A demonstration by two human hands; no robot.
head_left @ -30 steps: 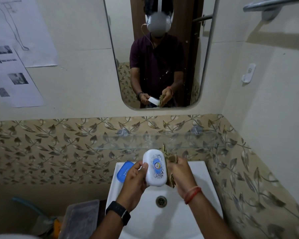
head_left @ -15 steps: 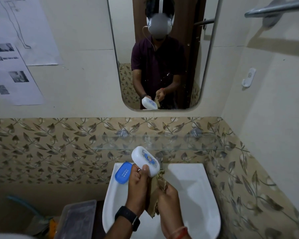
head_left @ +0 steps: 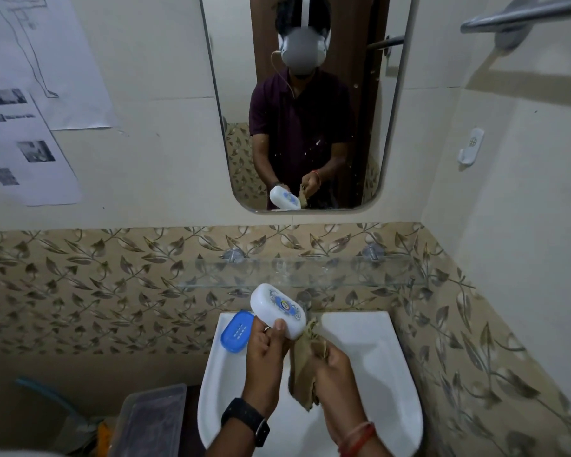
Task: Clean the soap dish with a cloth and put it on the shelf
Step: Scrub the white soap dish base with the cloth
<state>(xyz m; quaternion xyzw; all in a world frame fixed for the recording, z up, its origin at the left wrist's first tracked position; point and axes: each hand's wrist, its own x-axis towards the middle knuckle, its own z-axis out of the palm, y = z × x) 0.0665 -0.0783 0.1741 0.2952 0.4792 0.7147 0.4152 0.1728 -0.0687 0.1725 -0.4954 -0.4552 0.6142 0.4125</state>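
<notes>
My left hand (head_left: 267, 354) grips a white soap dish lid (head_left: 277, 310) with a blue emblem, held tilted above the back left of the white sink (head_left: 376, 374). Just right of it, my right hand (head_left: 335, 367) clutches a bunched brown cloth (head_left: 305, 364) whose top end touches the lid's right end. A blue soap dish tray (head_left: 236, 331) with small holes lies on the sink's back left rim. The glass shelf (head_left: 343, 275) runs along the wall above the sink and carries nothing.
A mirror (head_left: 370, 110) above the shelf reflects me. A clear plastic box (head_left: 152, 420) sits low at the left of the sink. A towel rail (head_left: 521, 11) and a white wall hook (head_left: 471, 146) are on the right wall. Papers (head_left: 30, 94) hang at the upper left.
The lid tipped from upright to slanting left and moved up toward the shelf. My right hand dropped from behind the lid to below it, pulling the cloth down.
</notes>
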